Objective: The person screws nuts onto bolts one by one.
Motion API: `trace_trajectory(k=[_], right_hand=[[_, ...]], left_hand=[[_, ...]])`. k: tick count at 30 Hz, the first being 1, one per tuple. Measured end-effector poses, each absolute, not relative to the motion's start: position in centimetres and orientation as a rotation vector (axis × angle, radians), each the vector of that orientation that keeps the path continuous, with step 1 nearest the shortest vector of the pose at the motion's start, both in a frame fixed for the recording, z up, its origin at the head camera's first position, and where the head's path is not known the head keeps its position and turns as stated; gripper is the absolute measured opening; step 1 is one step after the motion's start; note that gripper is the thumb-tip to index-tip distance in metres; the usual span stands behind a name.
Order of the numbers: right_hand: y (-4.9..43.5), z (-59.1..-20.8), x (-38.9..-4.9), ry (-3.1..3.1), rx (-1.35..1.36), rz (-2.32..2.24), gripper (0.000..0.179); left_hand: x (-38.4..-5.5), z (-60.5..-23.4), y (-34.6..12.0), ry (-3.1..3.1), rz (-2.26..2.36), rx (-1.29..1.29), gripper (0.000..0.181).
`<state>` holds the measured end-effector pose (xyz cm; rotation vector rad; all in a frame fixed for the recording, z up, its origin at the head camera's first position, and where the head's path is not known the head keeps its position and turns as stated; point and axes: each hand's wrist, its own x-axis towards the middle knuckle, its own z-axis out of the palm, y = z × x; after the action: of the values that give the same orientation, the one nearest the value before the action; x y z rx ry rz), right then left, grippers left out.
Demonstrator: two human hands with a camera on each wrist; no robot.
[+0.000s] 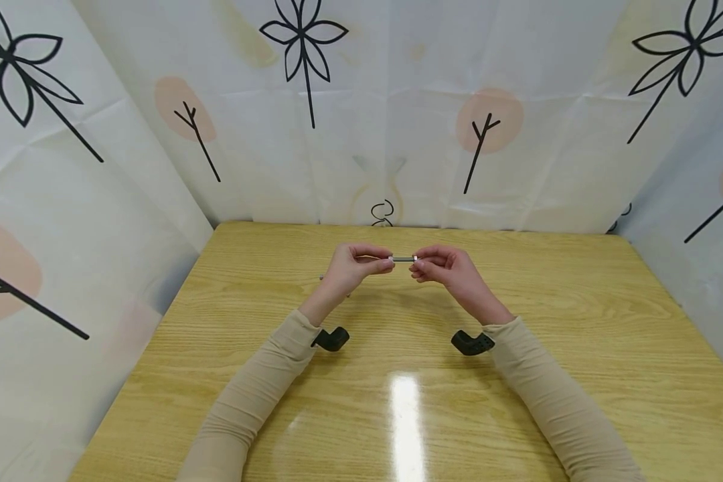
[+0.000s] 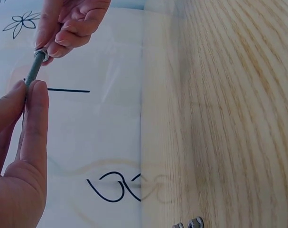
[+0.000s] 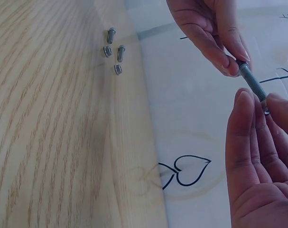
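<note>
Bolt is being held above table: one end's being pinched btwn L hand thumb + fingers, an apparent nut at the other by R hand's. Nut seating: can't tell. 2 loose bolts + 2 loose nuts, prob. unjoined pairs, are being kept tableside; no container's being shown.

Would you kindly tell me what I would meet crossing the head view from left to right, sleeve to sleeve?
Left sleeve, left-hand grip, metal bolt, right-hand grip, right sleeve.
</note>
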<state>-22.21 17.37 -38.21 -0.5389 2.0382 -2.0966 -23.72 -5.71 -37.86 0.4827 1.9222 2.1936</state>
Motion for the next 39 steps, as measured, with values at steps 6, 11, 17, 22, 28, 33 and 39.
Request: trace_trajectory(k=[6,11,17,22,28,33,39], right_hand=[[17.13,-38.01,-22.14,2.082,-0.482,-2.056,0.036],[16.89,-37.81,-22.07,2.081,-0.473,-2.037,0.03],[17.2,-38.05,-22.2,1.999,-0.496,-2.1,0.033],[17.24,-38.31,-22.27,1.991,-0.551,-2.109,0.03],[16.95,-38.26,-22.3,2.103,-0.494,-2.005,0.032],[17.25,-38.11,-22.2,2.076,-0.488,-2.019,0.032],[17.48,-38.05,-22.18,2.056,-0.556,-2.062,0.033]], left_hand=[[-23.67,-37.84,-5.86,1.943,2.165,0.459,0.021],[-23.71,-37.98,-5.86,1.921,2.181,0.466,0.023],[-23.89,-38.24,-5.77,1.871,2.222,0.464,0.026],[-23.86,-38.36,-5.77,1.866,2.235,0.435,0.024],[-23.77,-38.26,-5.77,1.873,2.24,0.421,0.024],[-23.76,-38.13,-5.61,1.866,2.247,0.407,0.025],[-23.84,-38.24,-5.55,1.861,2.261,0.396,0.022]])
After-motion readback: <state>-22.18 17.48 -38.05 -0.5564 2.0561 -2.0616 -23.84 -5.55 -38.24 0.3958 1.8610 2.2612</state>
